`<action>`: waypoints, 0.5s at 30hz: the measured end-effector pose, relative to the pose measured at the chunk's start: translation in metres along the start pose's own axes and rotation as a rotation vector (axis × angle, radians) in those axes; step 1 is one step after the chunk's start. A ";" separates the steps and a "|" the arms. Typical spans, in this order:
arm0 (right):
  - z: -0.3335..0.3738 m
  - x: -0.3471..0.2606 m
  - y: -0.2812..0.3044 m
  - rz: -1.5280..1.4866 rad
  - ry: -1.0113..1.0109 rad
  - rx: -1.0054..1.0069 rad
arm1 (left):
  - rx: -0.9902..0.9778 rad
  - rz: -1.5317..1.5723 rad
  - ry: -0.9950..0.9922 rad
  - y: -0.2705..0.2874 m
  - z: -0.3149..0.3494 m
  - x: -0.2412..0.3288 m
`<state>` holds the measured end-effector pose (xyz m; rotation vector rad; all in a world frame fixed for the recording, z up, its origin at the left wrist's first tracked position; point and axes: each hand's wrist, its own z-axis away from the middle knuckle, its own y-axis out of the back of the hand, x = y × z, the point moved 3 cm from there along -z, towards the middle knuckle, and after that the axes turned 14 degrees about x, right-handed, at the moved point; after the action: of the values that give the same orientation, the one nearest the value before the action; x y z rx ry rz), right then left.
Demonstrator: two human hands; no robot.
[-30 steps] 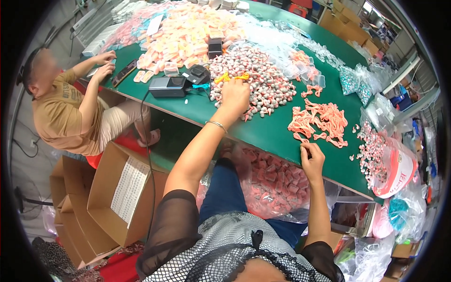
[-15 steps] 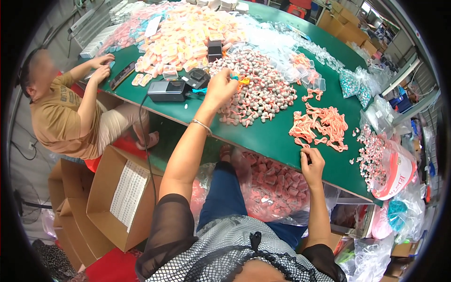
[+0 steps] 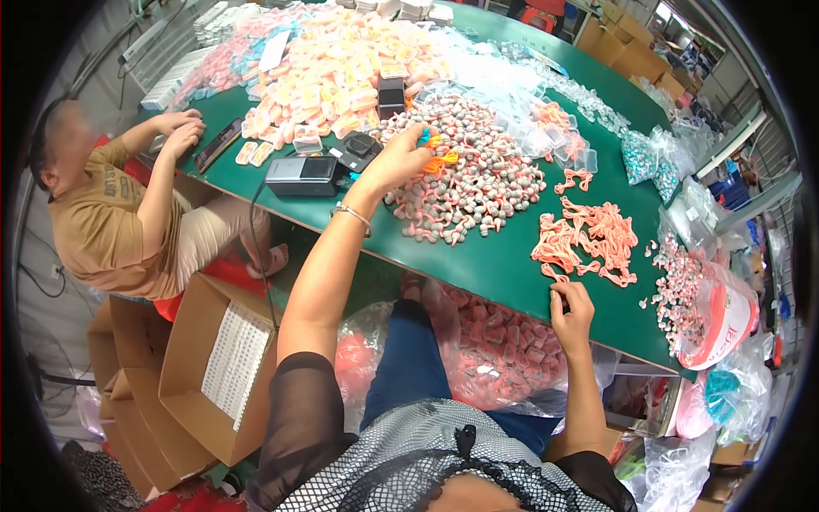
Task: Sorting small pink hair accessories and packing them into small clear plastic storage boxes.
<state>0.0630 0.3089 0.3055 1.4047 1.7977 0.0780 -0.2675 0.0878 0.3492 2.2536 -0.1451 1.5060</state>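
My left hand [image 3: 399, 162] reaches over a heap of small grey-and-red knobbed pieces [image 3: 473, 183], palm down with the fingers curled. Bright orange and blue cords [image 3: 441, 160] show right at its fingertips; what the fingers close on is hidden. At the table's front edge, my right hand [image 3: 572, 309] pinches the near end of a coral cord loop [image 3: 553, 273] between thumb and finger. That loop lies at the front of a loose pile of similar coral cord loops [image 3: 597, 237].
Dark box-shaped devices [image 3: 303, 176] stand left of the heap on the green table [image 3: 478, 269]. Small orange cases [image 3: 341, 60] are piled behind. A tipped plastic tub [image 3: 725, 320] spills small pieces at right. Another person [image 3: 119, 196] sits at left near open cardboard boxes [image 3: 217, 367].
The whole view has shifted slightly. My left hand stays over the heap beside the orange and blue cords, and my right hand still pinches the coral loop at the edge.
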 end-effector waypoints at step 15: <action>0.005 -0.003 -0.002 0.065 0.040 -0.043 | -0.028 -0.749 -0.371 -0.007 -0.002 -0.002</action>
<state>0.0645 0.3036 0.3025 1.4404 1.7727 0.1791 -0.2679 0.0948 0.3460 2.1712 0.5127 0.6895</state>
